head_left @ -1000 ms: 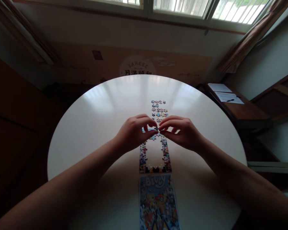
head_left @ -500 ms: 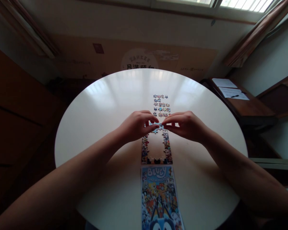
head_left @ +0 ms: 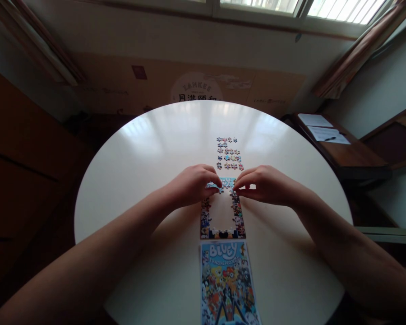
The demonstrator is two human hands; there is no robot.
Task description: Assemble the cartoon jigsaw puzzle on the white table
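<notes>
Both the left hand and the right hand, in the head view, were at the far end of the puzzle border, either side of its midline, about equally near. Fingers curved narrowly; whether they pinched anything, I could not tell. On the tabletop, the border's long axis ran from the printed sheet before it to loose pieces beyond.

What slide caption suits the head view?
Two bare hands at the far end of a colourful, rectangular, unfinished jigsaw on a white round table.
</notes>
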